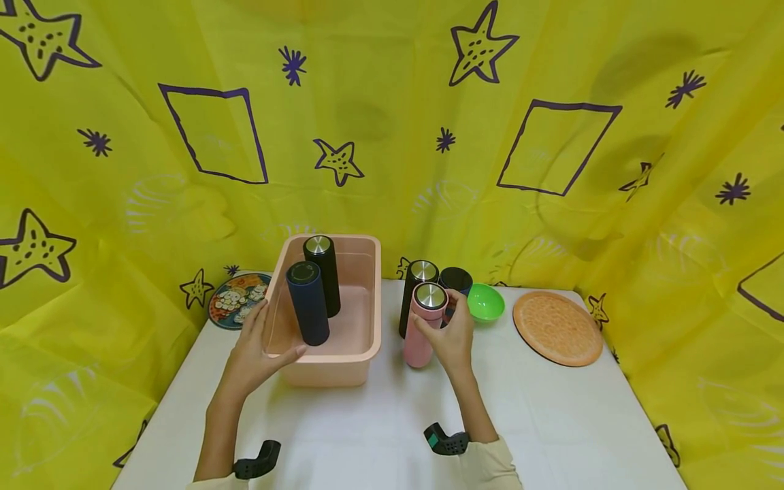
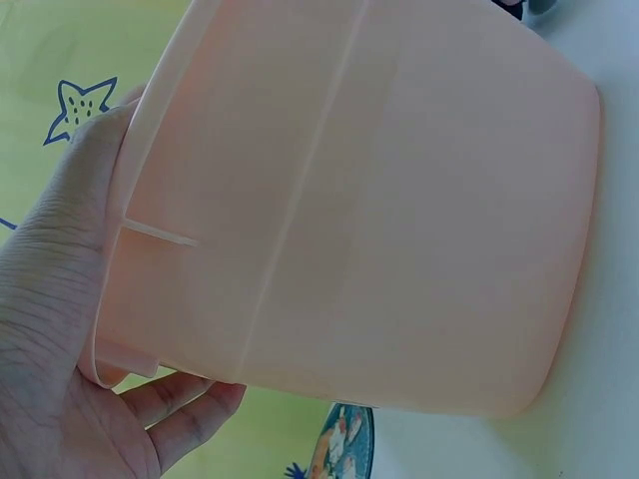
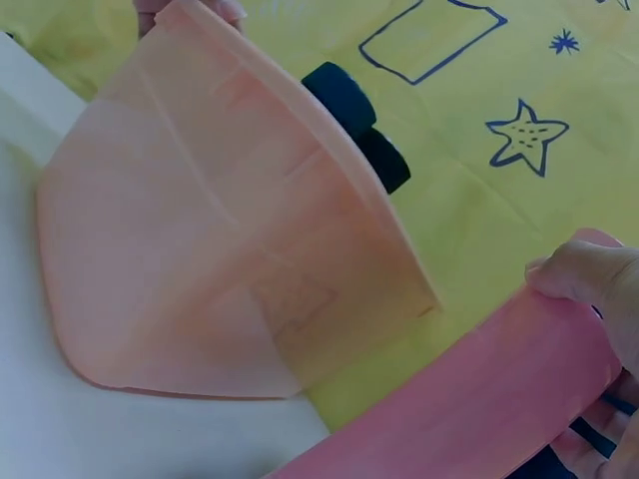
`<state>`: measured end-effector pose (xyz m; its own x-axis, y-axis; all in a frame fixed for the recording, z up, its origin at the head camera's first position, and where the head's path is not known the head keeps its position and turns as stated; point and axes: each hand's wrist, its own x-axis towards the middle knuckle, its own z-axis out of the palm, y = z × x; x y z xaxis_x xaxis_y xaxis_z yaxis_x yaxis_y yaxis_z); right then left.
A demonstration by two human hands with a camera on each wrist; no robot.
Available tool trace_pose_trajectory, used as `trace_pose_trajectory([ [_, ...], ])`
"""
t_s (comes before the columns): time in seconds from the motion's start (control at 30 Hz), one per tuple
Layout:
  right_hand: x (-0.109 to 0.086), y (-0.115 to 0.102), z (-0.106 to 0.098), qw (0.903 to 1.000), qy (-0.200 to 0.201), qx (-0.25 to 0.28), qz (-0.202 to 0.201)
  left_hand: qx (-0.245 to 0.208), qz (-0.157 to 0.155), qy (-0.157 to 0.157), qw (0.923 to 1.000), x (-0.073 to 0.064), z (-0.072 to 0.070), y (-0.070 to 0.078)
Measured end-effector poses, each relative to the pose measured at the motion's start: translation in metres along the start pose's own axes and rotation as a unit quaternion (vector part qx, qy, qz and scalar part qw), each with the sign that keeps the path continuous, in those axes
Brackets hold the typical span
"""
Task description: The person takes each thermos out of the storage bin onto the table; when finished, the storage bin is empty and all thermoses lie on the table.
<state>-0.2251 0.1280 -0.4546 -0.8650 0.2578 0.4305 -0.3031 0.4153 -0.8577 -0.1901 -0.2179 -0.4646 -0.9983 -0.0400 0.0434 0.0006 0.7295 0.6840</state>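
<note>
Right hand [image 1: 454, 338], its grip round a pink bottle [image 1: 419, 348]
Left hand [image 1: 252, 357] grasps the tub [image 1: 327, 373]; a blue bottle [image 1: 309, 307] and black bottle [image 1: 331, 280] stand inside.

A round board [image 1: 235, 299] lies at the table's [image 1: 380, 435] far left corner, another board [image 1: 557, 329] near the far right. Between them, left to right: a tub [image 1: 324, 371] with two bottles [image 1: 309, 306] inside, one nearer; three flasks [image 1: 419, 348], one before two; a bowl [image 1: 486, 304] by the far edge.
</note>
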Motion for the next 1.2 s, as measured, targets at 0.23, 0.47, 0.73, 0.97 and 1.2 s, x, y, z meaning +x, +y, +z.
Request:
trace_pose_trajectory([
  [0.23,-0.002,0.007,0.006,0.9999,0.009,0.003,0.005,0.001,0.002,0.001,1.0000,-0.001,0.000,0.001],
  [0.47,-0.003,0.011,0.009,0.9999,0.015,-0.006,0.005,0.002,0.004,0.001,1.0000,-0.002,0.000,0.001],
  [0.73,-0.004,0.014,0.014,0.9996,0.017,-0.010,0.020,0.003,0.002,-0.001,1.0000,-0.002,-0.001,0.002],
  [0.97,-0.006,0.015,0.015,0.9997,0.017,-0.013,0.013,0.001,-0.003,0.000,1.0000,-0.001,0.000,0.002],
  [1.2,-0.009,0.013,0.011,0.9991,0.019,-0.038,-0.002,0.001,0.004,0.005,1.0000,0.000,0.000,0.001],
])
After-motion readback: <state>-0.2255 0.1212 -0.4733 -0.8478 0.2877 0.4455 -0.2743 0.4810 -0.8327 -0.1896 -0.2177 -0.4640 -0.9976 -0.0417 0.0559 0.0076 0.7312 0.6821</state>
